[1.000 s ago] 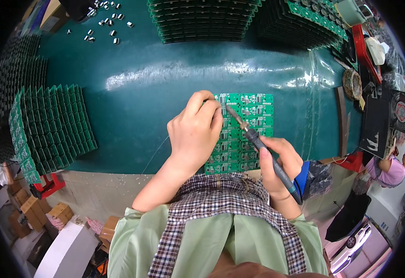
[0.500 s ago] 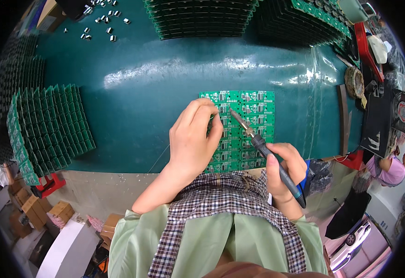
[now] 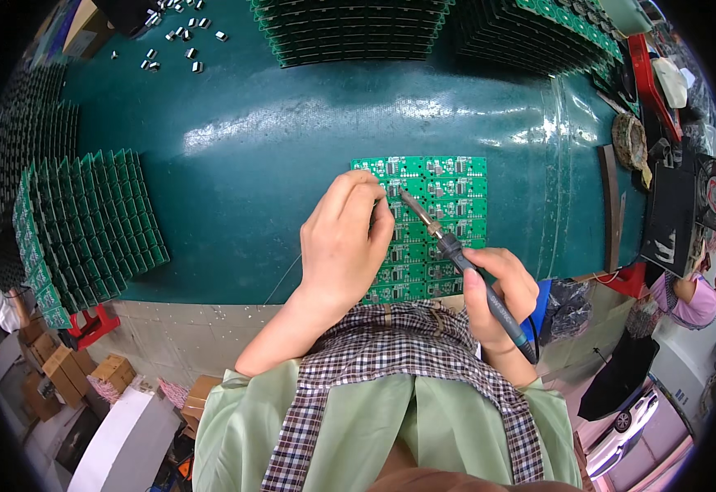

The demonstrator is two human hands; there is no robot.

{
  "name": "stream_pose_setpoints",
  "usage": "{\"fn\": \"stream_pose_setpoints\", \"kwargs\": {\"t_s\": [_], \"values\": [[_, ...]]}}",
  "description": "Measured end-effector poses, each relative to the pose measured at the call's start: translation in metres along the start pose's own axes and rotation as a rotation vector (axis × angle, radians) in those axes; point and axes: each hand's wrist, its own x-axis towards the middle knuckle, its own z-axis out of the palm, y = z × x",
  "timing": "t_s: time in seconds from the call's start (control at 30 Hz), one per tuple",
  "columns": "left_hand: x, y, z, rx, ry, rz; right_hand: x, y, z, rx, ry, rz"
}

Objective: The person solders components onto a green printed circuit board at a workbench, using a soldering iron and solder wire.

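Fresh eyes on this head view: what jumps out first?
The soldering iron in the right hand, angled over a green circuit panel at the near edge of the table. Then the dense board stacks along the table's left and far sides.

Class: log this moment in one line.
left hand: over edge of green rectangular circuit panel; right hand: gripping slim grey soldering iron; tip: over panel; panel: on dark-green tabletop

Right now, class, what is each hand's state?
Left hand: curled at the circuit-board panel; whether its grip holds anything cannot be told.
Right hand: closed around the soldering iron.
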Motion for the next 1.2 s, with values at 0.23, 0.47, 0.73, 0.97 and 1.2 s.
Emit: {"fn": "stream_pose_setpoints", "kwargs": {"t_s": [0.23, 0.47, 0.73, 0.97, 1.2], "values": [[-0.002, 0.003, 0.001, 0.039, -0.032, -0.016, -0.005, -0.002, 0.0, -0.002, -0.023, 0.014], [-0.002, 0.005, -0.003, 0.096, -0.061, -0.001, -0.008, -0.003, -0.003, -0.018, -0.023, -0.016], [-0.01, 0.005, -0.009, -0.028, -0.062, -0.011, -0.012, 0.002, -0.009, -0.009, 0.071, -0.01], [-0.014, 0.002, -0.004, -0.031, -0.035, 0.039, -0.017, 0.002, -0.006, -0.007, 0.035, -0.048], [-0.016, 0.003, -0.002, -0.014, -0.028, 0.039, -0.016, 0.004, -0.005, -0.011, 0.006, -0.049]]}}
